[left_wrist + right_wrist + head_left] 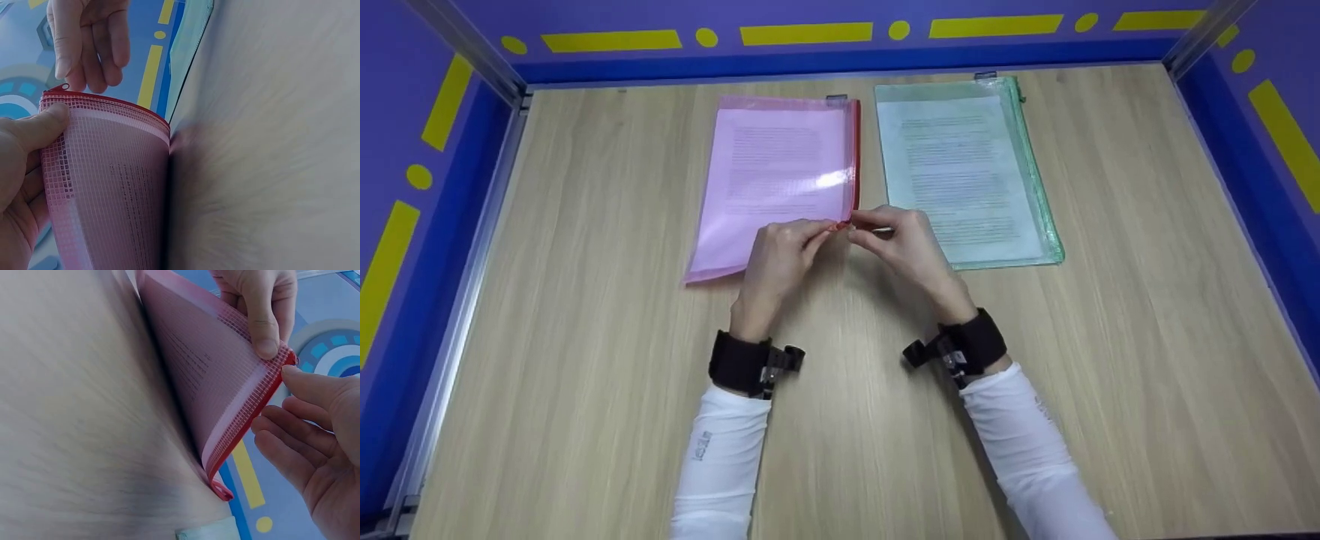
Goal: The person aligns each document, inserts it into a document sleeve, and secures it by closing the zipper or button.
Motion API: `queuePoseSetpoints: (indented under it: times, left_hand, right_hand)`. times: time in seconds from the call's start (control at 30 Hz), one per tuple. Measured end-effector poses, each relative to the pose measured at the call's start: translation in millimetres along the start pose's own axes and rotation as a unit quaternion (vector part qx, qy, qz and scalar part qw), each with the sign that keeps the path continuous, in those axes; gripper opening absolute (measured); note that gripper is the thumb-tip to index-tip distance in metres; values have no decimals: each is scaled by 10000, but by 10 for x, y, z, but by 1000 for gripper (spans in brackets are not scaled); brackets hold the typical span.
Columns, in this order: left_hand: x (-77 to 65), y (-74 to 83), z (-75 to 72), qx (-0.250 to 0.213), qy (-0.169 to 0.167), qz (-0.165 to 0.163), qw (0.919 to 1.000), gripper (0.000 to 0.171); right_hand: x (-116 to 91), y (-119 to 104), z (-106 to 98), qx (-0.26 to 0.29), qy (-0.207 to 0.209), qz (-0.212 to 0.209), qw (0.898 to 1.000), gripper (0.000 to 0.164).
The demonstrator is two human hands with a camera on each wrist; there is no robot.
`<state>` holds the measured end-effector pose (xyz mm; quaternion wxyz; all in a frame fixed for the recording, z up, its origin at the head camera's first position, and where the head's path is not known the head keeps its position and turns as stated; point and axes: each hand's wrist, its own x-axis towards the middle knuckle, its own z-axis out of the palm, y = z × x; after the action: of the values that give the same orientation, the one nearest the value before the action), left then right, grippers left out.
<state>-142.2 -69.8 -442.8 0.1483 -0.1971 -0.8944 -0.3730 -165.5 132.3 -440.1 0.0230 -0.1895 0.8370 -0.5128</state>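
Note:
A pink mesh zip folder (780, 165) with printed paper inside lies on the table, its near right corner lifted. My left hand (784, 251) pinches that corner, thumb on the mesh beside the red zipper (247, 424). My right hand (904, 244) is at the same corner. In the right wrist view its thumb tip overlaps the zipper's end, while the other fingers (287, 439) are spread apart from the thumb. The small zipper pull (66, 86) shows in the left wrist view, just below the right hand's fingertips.
A green zip folder (960, 172) with printed paper inside lies flat to the right of the pink one. Both lie toward the back of the wooden table (1147, 337). Blue and purple panels (810, 56) with yellow marks border the table.

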Motion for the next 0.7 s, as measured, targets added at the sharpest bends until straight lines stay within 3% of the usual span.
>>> queuePoseSetpoints:
  times: [0.2, 0.4, 0.7]
  left_hand:
    - [-3, 15, 24, 265, -120, 197, 9994, 18]
    - [-15, 11, 39, 373, -218, 308, 9986, 18]
    - [-13, 15, 42, 270, -180, 334, 9989, 17]
  right_hand:
    - [-12, -34, 31, -490, 103, -484, 9976, 35]
    - [-18, -56, 48, -858, 18, -640, 9943, 25]
    - [-14, -51, 38, -652, 253, -577, 9959, 16]
